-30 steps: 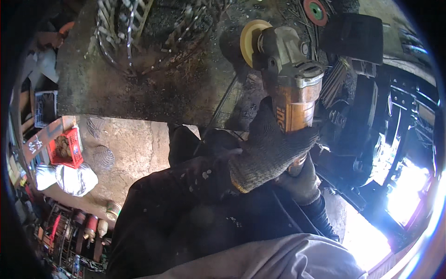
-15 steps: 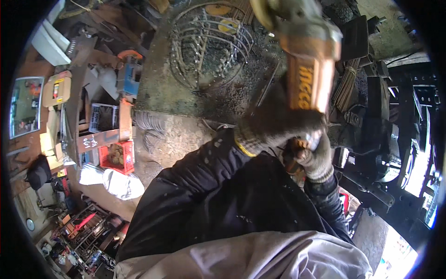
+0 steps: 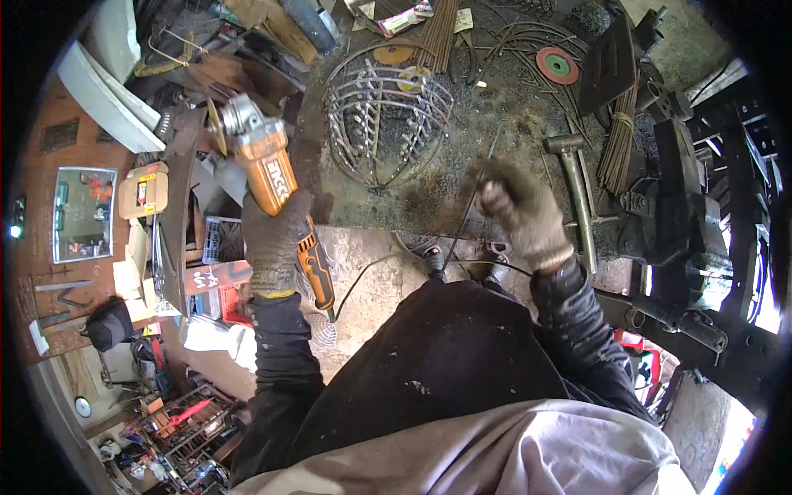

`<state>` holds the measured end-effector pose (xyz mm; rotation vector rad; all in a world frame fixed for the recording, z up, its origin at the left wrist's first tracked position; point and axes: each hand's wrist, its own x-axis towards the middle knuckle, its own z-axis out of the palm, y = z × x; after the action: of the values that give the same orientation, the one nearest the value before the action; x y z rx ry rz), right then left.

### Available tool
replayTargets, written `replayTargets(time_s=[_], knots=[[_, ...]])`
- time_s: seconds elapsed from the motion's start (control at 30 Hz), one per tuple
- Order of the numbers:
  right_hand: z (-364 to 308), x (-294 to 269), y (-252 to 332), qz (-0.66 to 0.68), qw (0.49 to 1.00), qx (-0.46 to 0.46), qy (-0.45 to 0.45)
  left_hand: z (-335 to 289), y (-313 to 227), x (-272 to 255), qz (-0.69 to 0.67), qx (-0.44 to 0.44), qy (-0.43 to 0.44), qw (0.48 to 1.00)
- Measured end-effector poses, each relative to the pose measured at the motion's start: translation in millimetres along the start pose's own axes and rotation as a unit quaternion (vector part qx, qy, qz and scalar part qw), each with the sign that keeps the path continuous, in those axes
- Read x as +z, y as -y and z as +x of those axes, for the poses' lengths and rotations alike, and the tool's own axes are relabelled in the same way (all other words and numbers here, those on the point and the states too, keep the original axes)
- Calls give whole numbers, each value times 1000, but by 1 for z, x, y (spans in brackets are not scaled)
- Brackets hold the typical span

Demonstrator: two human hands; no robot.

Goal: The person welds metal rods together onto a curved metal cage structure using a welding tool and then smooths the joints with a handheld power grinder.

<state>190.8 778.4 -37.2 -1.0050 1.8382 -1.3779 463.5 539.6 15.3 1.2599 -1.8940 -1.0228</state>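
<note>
An orange angle grinder [image 3: 271,175] with a grey metal head and a thin disc is in my left hand [image 3: 279,235]. That hand wears a knitted work glove and wraps round the grinder's body, out past the left edge of the table. Over the table's front edge is my gloved right hand [image 3: 532,219], away from the grinder and smeared by motion, so its finger shape is unclear. Beyond the hands a rounded cage of welded metal rods [image 3: 388,124] rests on the dark metal worktable [image 3: 330,210]. The grinder's cable hangs from its rear end.
A hammer-like metal tool [image 3: 573,190] lies right of my right hand. Behind it are a tied bundle of rods [image 3: 620,144] and a red-green disc [image 3: 558,65]. A vise-like dark machine [image 3: 660,198] stands at right. Shelving with a plastic crate [image 3: 223,239] is at left.
My left hand has carried the grinder from the upper right across to the left. My right hand, earlier close by the grinder's rear, is now apart from it above the table edge.
</note>
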Motion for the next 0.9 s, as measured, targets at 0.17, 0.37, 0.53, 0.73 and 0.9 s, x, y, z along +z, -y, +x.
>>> replayTargets(time_s=[0.17,0.37,0.53,0.73,0.9], knots=[[137,-15,46,-83,983,-89,-138,16,18,14,136,-88,-25,987],[314,29,44,-328,937,-119,23,27,40,11,185,-70,-2,980],[403,74,-17,-509,834,-136,161,45,33,21,200,-89,33,975],[398,117,2,-570,745,-213,273,54,50,13,218,-83,44,971],[397,110,-7,-541,750,-270,267,56,51,14,271,-21,49,961]])
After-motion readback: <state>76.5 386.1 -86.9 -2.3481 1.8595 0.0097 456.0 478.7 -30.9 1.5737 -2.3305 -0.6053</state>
